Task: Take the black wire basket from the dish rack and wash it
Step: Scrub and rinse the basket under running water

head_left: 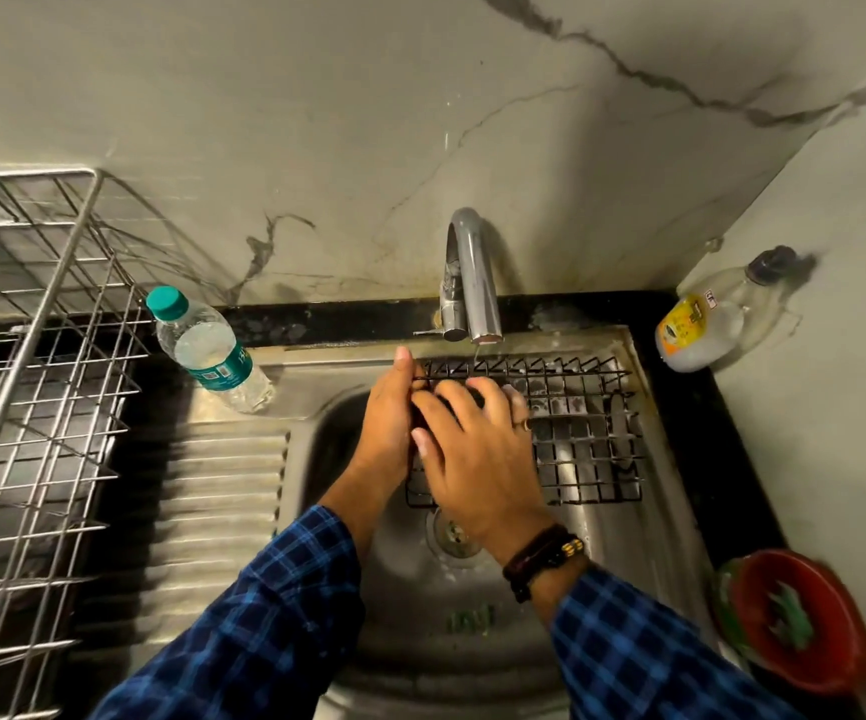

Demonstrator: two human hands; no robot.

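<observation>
Black wire basket [576, 433] lies tilted in the steel sink [420, 605], its far rim just beneath the chrome tap [472, 272], from which a thin stream of water falls. The left hand [386, 423] has its grip clamped on the basket's left edge, thumb up at the top wire. The right hand [477, 459] lies across the mesh with bent fingers over something dark; whether its grip clamps wire or only presses, I cannot tell. A ring [525, 424] shows on one finger and a dark beaded bracelet [545, 556] on that wrist, above blue checked sleeves. On the surface [722, 433] left of the sink lean a water bottle [210, 350] with teal cap and teal label, its writing too blurred to read, and the steel dish rack [30, 407]. At right stands a clear bottle [706, 324] with a yellow label, also unreadable, and nearer, a red bowl [805, 621].
</observation>
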